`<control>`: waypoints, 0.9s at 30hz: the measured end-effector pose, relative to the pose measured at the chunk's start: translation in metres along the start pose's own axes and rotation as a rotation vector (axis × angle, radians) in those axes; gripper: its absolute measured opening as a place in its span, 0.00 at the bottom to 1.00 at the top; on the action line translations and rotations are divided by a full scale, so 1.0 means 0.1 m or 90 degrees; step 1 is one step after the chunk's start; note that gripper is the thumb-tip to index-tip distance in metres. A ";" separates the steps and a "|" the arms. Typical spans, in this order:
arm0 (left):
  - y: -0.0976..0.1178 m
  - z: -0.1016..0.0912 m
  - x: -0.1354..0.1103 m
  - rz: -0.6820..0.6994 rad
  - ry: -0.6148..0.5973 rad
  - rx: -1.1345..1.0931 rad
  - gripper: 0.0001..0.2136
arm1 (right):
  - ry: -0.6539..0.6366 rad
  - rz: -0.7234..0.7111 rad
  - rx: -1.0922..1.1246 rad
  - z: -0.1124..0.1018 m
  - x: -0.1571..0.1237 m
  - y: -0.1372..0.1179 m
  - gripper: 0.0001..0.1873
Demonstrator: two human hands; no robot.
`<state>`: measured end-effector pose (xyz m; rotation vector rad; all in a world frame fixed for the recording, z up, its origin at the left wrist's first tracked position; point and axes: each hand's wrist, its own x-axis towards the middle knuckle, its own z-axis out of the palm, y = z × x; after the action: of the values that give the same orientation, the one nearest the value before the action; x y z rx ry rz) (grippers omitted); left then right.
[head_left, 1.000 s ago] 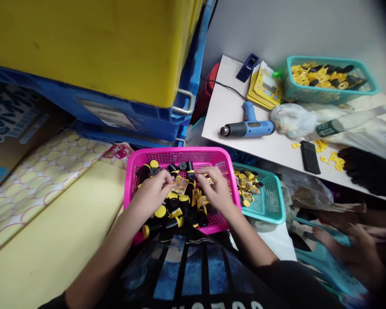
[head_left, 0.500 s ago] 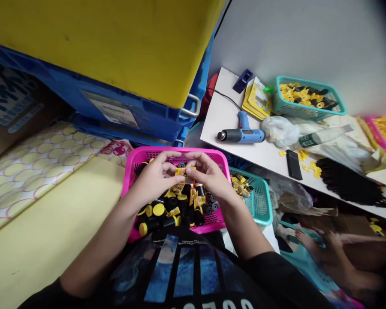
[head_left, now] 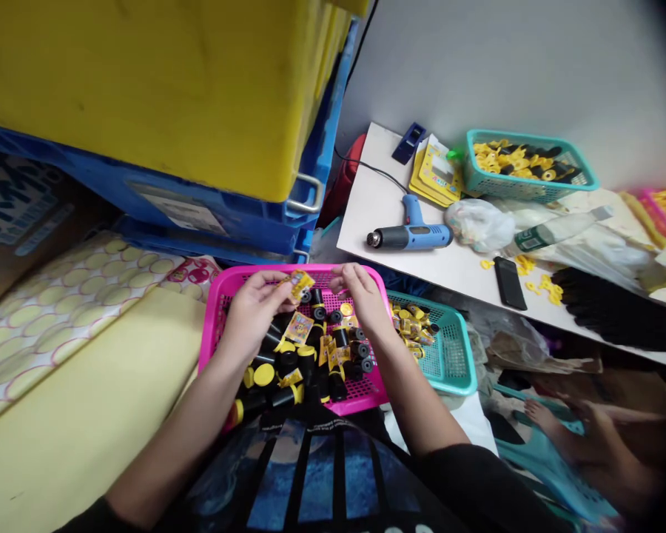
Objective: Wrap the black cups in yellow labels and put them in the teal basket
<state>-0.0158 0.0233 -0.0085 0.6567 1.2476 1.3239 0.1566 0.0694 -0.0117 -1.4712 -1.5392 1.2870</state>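
Note:
My left hand point(head_left: 258, 303) pinches a small yellow printed label point(head_left: 300, 283) between thumb and fingers, above the pink basket point(head_left: 378, 292). To its right my right hand point(head_left: 360, 296) is apart from the label, fingers loosely bent and slightly parted, with nothing visible in them. Inside the basket lie many short black cylinders with yellow caps point(head_left: 265, 374), dark grey ringed ends point(head_left: 360, 349) and loose yellow labels; a flat printed label point(head_left: 298, 327) rests among them below my left hand.
A teal basket point(head_left: 463, 355) with yellow labelled pieces stands right of the pink one. On the white table point(head_left: 360, 200) are a blue heat gun point(head_left: 414, 235), a black phone point(head_left: 509, 283), a plastic bottle point(head_left: 560, 228) and another teal basket point(head_left: 533, 192). Stacked crates point(head_left: 200, 89) rise at left. Another person's limbs point(head_left: 593, 437) show lower right.
My hands have moved apart. The yellow label both hands were at is now in my left hand alone, and my right hand has shifted right. The view has turned slightly.

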 end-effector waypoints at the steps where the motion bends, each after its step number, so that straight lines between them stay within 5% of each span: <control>1: -0.01 -0.05 0.02 0.011 0.016 0.025 0.15 | 0.004 0.030 -0.135 0.00 0.05 0.06 0.25; 5: -0.07 -0.19 0.04 -0.008 0.048 0.130 0.16 | -0.064 0.122 -0.529 0.13 0.21 0.27 0.27; 11: -0.09 -0.23 0.00 -0.086 0.065 0.063 0.19 | -0.167 0.103 -0.473 0.25 0.30 0.43 0.19; 18: -0.04 -0.20 -0.03 -0.105 0.086 0.030 0.19 | -0.089 0.146 -0.450 0.35 0.28 0.48 0.18; 22: -0.04 -0.26 -0.06 -0.086 0.088 0.099 0.21 | -0.021 0.070 -0.203 0.14 0.13 0.34 0.19; 27: -0.06 -0.30 -0.08 -0.092 0.065 0.131 0.21 | -0.150 -0.051 0.226 -0.19 -0.06 0.12 0.21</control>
<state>-0.0400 0.0062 -0.0201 0.6358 1.4991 1.1304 0.1791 0.0666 -0.0157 -1.0535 -1.4050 1.6333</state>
